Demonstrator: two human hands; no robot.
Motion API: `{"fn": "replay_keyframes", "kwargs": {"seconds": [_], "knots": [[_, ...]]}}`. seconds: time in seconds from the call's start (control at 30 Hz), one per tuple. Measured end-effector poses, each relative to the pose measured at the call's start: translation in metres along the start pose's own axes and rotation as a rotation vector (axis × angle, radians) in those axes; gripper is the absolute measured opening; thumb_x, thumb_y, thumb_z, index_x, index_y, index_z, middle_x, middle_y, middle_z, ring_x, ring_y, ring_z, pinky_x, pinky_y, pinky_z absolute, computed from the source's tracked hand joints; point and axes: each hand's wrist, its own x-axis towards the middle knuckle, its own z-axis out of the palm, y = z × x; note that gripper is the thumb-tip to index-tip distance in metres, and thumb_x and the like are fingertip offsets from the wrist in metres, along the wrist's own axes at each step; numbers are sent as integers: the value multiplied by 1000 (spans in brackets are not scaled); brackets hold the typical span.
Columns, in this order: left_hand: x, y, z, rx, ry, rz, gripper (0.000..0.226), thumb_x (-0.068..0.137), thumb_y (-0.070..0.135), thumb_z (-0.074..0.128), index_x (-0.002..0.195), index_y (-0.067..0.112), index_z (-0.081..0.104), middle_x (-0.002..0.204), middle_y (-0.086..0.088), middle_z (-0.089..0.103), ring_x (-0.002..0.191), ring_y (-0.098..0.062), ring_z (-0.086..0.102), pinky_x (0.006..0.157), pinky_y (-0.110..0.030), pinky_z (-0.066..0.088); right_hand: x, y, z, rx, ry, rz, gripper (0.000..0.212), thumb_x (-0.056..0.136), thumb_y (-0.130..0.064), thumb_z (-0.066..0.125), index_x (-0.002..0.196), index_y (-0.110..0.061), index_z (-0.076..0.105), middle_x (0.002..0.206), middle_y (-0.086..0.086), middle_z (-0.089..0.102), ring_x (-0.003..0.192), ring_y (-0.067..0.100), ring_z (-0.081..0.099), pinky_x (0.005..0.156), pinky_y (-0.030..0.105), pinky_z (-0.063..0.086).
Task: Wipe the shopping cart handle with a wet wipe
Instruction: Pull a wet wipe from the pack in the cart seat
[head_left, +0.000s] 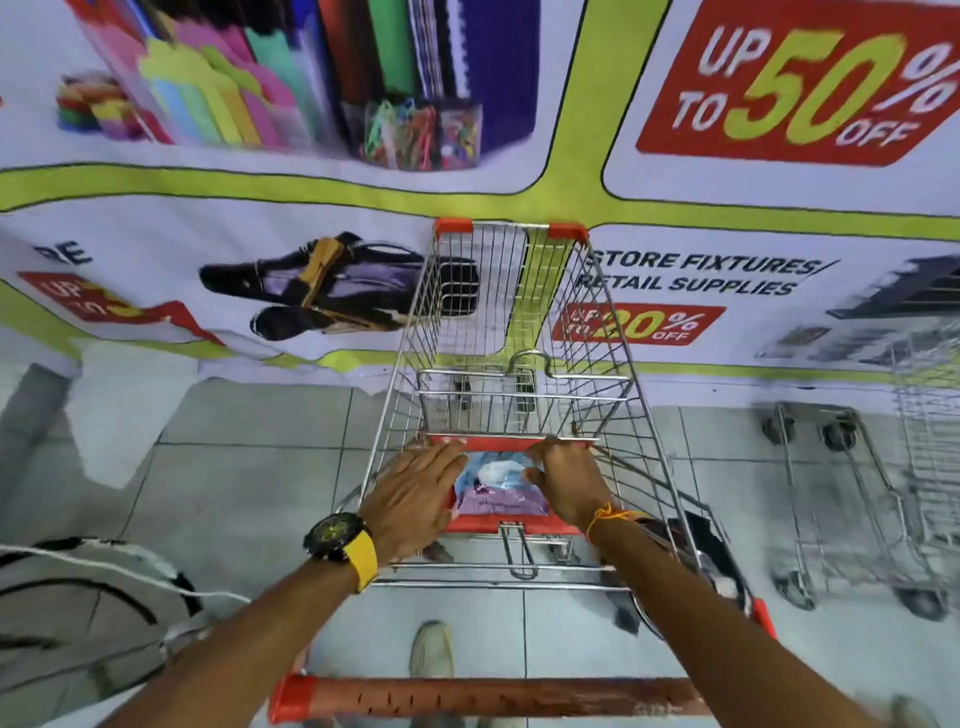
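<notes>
A wire shopping cart (602, 332) stands in front of me, and its red handle (498, 696) runs across the bottom of the view. On the red child-seat flap (498, 444) lies a blue and purple pack of wet wipes (501, 488). My left hand (415, 491), with a yellow-strapped watch on the wrist, rests flat on the pack's left edge, fingers spread. My right hand (569, 480) curls around the pack's right edge, thumb on top. Both hands are well forward of the handle.
A large printed sale banner (311, 182) hangs right behind the cart's front. More carts (883, 467) stand at the right. The floor is pale tile (249, 467). My shoe (431, 649) shows under the cart. A white and black bag (78, 597) lies at the left.
</notes>
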Motion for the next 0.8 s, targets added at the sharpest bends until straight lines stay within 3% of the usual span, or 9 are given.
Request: {"fn": "replay_keyframes", "kwargs": {"seconds": [0.1, 0.23, 0.37, 0.53, 0.67, 0.8], "knots": [[17, -9, 20, -54, -98, -16, 74, 93, 29, 53, 157, 12, 20, 168, -7, 17, 155, -24, 14, 127, -39, 10, 15, 1, 10, 29, -61, 9, 20, 91, -21, 66, 109, -15, 72, 108, 16, 75, 96, 37, 71, 80, 38, 56], [34, -12, 44, -80, -181, 2, 76, 96, 30, 52, 158, 9, 14, 169, -9, 9, 156, -23, 7, 127, -37, 9, 20, 5, 19, 29, -75, 33, 17, 91, -16, 54, 83, -13, 69, 88, 16, 77, 74, 33, 68, 65, 34, 51], [47, -12, 51, -148, -198, -13, 80, 96, 33, 52, 158, 8, 10, 170, -9, 5, 156, -22, 5, 127, -38, 10, 20, 13, 19, 141, -111, 14, 12, 93, -28, 63, 84, -20, 64, 85, 11, 76, 76, 30, 69, 71, 41, 59], [51, -11, 58, -204, -199, -6, 80, 96, 34, 53, 158, 8, 10, 170, -9, 5, 156, -24, 5, 127, -37, 12, 15, 20, 19, 273, -42, -22, 20, 91, -24, 65, 89, -33, 47, 67, -4, 65, 60, 21, 61, 59, 34, 50], [53, -10, 62, -256, -180, -6, 81, 95, 34, 53, 158, 7, 9, 169, -9, 6, 156, -25, 6, 125, -33, 10, 15, 14, 22, 331, -84, 4, 4, 92, -25, 66, 95, -26, 64, 87, 5, 76, 79, 31, 71, 73, 44, 59], [56, -9, 63, -287, -183, -19, 83, 95, 35, 55, 158, 9, 10, 170, -8, 7, 155, -25, 11, 124, -34, 17, 22, 5, 30, 134, -22, -13, 18, 90, -39, 63, 101, -28, 72, 99, 5, 78, 87, 32, 71, 68, 33, 51]]}}
